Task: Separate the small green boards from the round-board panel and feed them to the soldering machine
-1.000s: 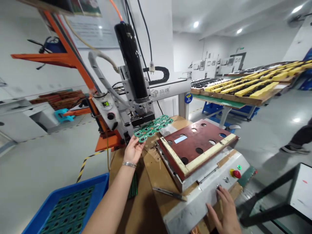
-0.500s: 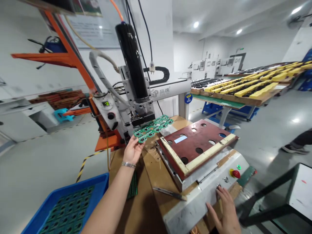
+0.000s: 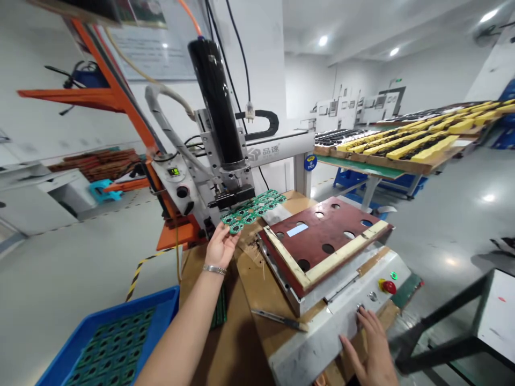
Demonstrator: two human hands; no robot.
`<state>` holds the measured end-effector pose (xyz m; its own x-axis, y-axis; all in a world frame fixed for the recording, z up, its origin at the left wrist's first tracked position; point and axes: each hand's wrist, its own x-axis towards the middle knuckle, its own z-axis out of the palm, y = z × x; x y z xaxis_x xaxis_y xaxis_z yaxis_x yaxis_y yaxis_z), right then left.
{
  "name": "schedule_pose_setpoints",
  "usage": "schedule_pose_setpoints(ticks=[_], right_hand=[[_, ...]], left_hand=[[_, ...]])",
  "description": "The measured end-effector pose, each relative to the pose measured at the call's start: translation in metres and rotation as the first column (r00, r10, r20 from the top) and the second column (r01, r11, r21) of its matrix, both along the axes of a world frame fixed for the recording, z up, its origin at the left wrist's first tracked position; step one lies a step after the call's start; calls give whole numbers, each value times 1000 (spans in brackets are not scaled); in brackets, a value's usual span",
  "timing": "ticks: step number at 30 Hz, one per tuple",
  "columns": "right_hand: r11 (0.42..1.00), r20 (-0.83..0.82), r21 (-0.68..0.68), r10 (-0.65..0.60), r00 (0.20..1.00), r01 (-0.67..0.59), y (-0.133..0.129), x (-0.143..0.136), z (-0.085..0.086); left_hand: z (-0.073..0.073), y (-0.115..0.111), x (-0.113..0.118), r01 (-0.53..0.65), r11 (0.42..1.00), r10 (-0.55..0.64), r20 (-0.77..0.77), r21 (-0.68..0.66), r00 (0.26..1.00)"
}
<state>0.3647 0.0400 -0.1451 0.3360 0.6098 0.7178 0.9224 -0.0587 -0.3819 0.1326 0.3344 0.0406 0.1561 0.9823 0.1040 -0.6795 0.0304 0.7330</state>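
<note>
My left hand (image 3: 222, 245) grips the near corner of a green circuit board panel (image 3: 257, 209), which is held up beneath the black clamp of the machine's head (image 3: 233, 196). A silver watch band circles my left wrist. My right hand (image 3: 372, 343) rests at the front of the machine's base, fingers apart, an index fingertip on a metal push button (image 3: 360, 307). Between the hands lies a reddish-brown fixture plate (image 3: 322, 236) with round holes and pale strips along two edges. A utility knife (image 3: 279, 319) lies just left of the front panel.
At lower left, a blue bin (image 3: 171, 305) holds several green boards. More boards are stacked under my left forearm. A red emergency stop button (image 3: 388, 287) sticks up at the panel's right. A dark-framed stand (image 3: 454, 321) is at right; yellow strips (image 3: 422, 147) cover a table behind.
Both hands hold almost the same places, the board panel still in the left and the right fingertip on the button. A foot in the background at right has moved mostly out of view.
</note>
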Motion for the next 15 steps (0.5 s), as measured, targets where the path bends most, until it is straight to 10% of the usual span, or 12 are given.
schedule_pose_setpoints(ticks=[15], right_hand=[[1000,-47,16,10,999,-10,1,-2,0]], left_hand=[[1,-5,-8,6,1000,-6,16,10,1000]])
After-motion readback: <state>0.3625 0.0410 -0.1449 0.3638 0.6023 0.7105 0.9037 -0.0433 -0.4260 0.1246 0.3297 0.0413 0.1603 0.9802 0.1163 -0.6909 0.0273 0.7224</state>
